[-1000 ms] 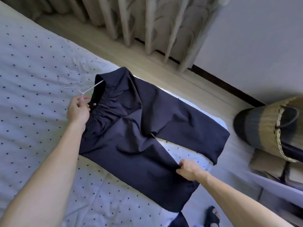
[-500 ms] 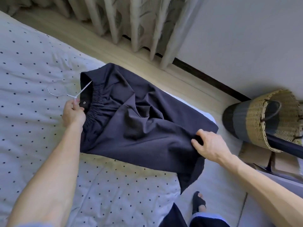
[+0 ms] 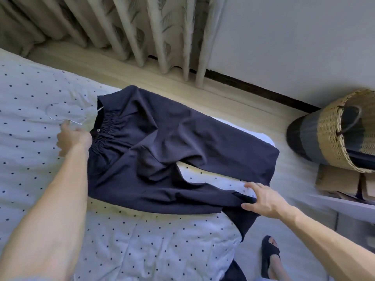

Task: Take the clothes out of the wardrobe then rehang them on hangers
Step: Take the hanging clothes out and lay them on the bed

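1 dotted bedspread [image 3: 30,98], curtains [image 3: 142,27]; left fingers [image 3: 65,129] round hanger [image 3: 50,116]; right fingers [image 3: 253,186] apart on trousers [image 3: 162,142]

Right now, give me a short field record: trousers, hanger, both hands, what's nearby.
trousers: dark, flat on the dotted bed sheet, legs apart, near hem over the bed's edge
hanger: wire, hook on sheet, arm inside waistband
left hand: grips hanger at waistband
right hand: at near leg's hem, fingers spread; grip unclear
nearby: wicker basket, curtain
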Motion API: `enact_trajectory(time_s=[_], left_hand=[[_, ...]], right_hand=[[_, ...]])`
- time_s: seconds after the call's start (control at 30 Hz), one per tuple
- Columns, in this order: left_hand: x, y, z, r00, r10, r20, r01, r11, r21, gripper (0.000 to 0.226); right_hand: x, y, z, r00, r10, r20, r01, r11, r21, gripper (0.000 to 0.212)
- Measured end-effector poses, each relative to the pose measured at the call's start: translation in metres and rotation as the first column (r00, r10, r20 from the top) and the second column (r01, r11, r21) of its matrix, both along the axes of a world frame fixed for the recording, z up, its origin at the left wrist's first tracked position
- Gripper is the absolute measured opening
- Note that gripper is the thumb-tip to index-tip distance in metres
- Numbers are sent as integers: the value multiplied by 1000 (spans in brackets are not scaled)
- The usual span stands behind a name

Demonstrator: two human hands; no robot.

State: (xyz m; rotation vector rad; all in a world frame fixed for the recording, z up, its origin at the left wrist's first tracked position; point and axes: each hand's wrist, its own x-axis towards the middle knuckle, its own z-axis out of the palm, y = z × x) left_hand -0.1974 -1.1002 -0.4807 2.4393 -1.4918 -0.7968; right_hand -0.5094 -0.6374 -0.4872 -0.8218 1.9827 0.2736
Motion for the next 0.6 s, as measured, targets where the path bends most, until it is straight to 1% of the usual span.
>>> enact_trajectory(time_s=[0.03, 0.07, 0.13, 0.17, 0.2, 0.23, 0.27, 0.33, 0.4, 0.47, 0.5, 0.53, 0.57, 0.6], left_hand=[[-7, 10, 0, 998, -29, 51, 26, 998, 50, 55], [-16, 25, -1, 995, -61, 78, 55, 996, 75, 63], [-40, 73, -5, 986, -159, 58, 154, 984, 85, 72], [-52, 103, -9, 967, -253, 23, 251, 965, 74, 73], [-64, 135, -13, 928, -374, -9, 374, 926, 56, 72], [-73, 167, -17, 864, -504, -28, 504, 863, 27, 70], [-82, 199, -20, 778, -628, -32, 628, 778, -13, 67], [-96, 253, -28, 566, -824, -25, 819, 566, -96, 61], [-105, 293, -39, 327, -945, -26, 939, 328, -100, 55], [-112, 314, -50, 109, -994, -4, 994, 109, -12, 51], [-115, 317, -55, 29, -1000, 12, 998, 30, 50, 47], [-118, 317, -58, -19, -999, 31, 995, -16, 99, 40], [-121, 312, -61, -42, -998, 55, 991, -34, 133, 30], [-123, 306, -62, -54, -996, 75, 987, -42, 153, 23]], right_hand=[[-2, 1, -1, 1000, -14, 16, 14, 1000, 17, 74], [-1, 2, -3, 999, -33, 28, 32, 999, 22, 78], [4, 4, -10, 1000, -21, 21, 21, 1000, 11, 76], [8, 5, -15, 1000, -10, 1, 10, 1000, 2, 74], [13, 5, -20, 1000, -6, -21, 6, 1000, -6, 71], [18, 6, -26, 999, -8, -41, 8, 1000, -13, 68], [22, 6, -30, 998, -6, -64, 5, 1000, -18, 64], [29, 8, -38, 994, 22, -111, -22, 1000, -4, 53], [32, 13, -40, 990, 49, -131, -46, 999, 27, 44], [29, 19, -37, 996, 15, -93, -10, 998, 62, 30], [25, 23, -34, 998, -23, -60, 29, 995, 96, 24], [20, 28, -31, 998, -53, -43, 58, 989, 134, 21], [15, 34, -28, 997, -49, -54, 57, 985, 165, 20], [8, 40, -24, 997, -10, -82, 25, 983, 182, 20]])
